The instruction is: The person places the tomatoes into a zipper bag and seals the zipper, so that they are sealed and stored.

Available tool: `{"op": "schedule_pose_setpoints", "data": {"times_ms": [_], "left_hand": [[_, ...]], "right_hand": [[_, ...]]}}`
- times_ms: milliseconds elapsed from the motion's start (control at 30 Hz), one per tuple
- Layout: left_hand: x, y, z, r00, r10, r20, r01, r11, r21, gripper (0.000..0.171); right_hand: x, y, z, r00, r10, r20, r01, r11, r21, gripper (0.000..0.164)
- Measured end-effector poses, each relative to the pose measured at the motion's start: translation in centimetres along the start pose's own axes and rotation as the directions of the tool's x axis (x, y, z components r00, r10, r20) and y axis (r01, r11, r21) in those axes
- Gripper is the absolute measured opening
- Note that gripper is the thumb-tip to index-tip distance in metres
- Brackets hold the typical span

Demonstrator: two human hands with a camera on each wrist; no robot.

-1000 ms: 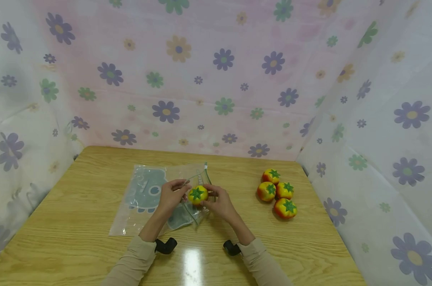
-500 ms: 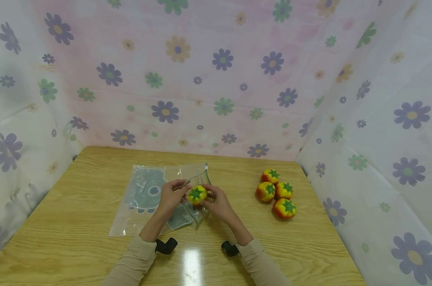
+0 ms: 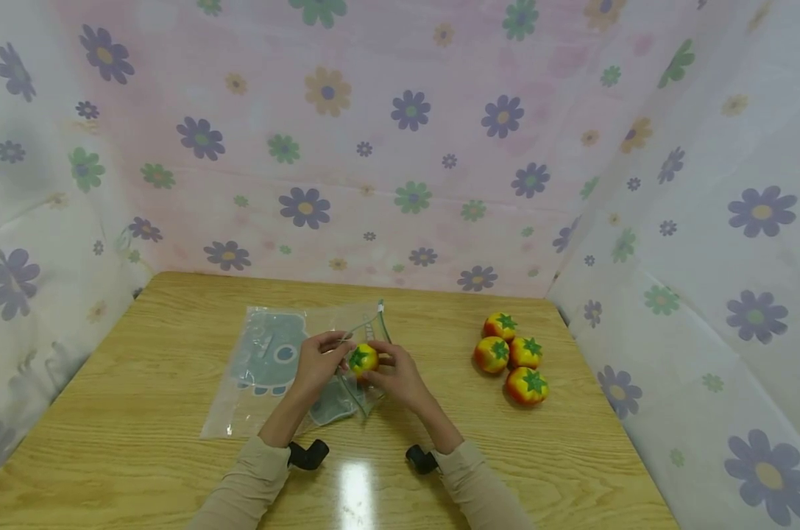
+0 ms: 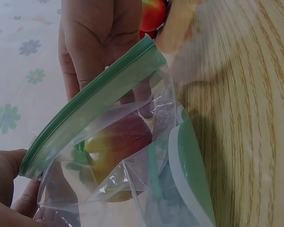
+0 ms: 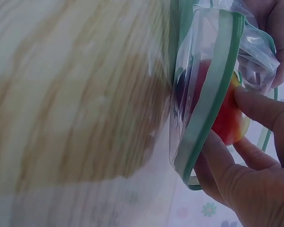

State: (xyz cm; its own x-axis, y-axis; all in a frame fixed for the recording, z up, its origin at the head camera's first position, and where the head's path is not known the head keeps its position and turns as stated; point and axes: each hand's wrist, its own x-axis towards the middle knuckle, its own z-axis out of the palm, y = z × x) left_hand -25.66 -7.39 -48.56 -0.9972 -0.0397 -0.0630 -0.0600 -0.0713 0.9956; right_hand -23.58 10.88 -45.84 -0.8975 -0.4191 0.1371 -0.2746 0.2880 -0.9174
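My right hand point(image 3: 401, 375) grips a yellow-and-red tomato point(image 3: 365, 359) with a green star-shaped top, thumb and fingers around its side. The tomato sits inside the open mouth of a clear zip bag point(image 3: 263, 350), printed with a grey-green cartoon creature. In the left wrist view, the tomato shows through the clear plastic, behind the green zip strip point(image 4: 80, 99). My left hand point(image 3: 316, 366) pinches the bag's edge at the mouth, left of the tomato. The right wrist view has my right fingers point(image 5: 260, 106) on the tomato, partly within the bag's opening.
Several similar tomatoes point(image 3: 492, 355) stand in a cluster on the right of the wooden table point(image 3: 141, 442). The bag's body lies flat to the left. A flower-printed curtain point(image 3: 373, 184) rises behind the table and on both sides.
My right hand has moved slightly left, bringing the tomato further into the bag's mouth. My left hand has stayed in place on the bag's edge.
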Motion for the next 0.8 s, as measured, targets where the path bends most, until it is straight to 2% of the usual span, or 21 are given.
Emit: {"op": "schedule_pose_setpoints", "data": {"times_ms": [100,333,600,800], "left_hand": [[-0.1,0.0,0.0,1.0,0.005,-0.011,-0.005,1.0,0.003,0.031],[-0.1,0.1,-0.1,1.0,0.021,-0.01,-0.021,1.0,-0.019,0.032],[-0.2,0.3,-0.3,1.0,0.012,-0.002,-0.012,0.999,-0.034,0.027],[-0.4,0.4,-0.5,1.0,0.007,0.003,-0.007,0.999,-0.053,0.032]], "right_hand": [[0.2,0.2,0.1,1.0,0.01,0.004,-0.01,1.0,0.006,0.049],[1.2,3.5,0.9,1.0,0.009,-0.014,-0.009,1.0,-0.009,0.051],[1.4,4.0,1.2,0.998,0.013,0.054,-0.012,0.999,-0.036,0.049],[1.5,4.3,1.6,0.999,0.0,0.041,0.002,0.999,-0.052,0.051]]}}
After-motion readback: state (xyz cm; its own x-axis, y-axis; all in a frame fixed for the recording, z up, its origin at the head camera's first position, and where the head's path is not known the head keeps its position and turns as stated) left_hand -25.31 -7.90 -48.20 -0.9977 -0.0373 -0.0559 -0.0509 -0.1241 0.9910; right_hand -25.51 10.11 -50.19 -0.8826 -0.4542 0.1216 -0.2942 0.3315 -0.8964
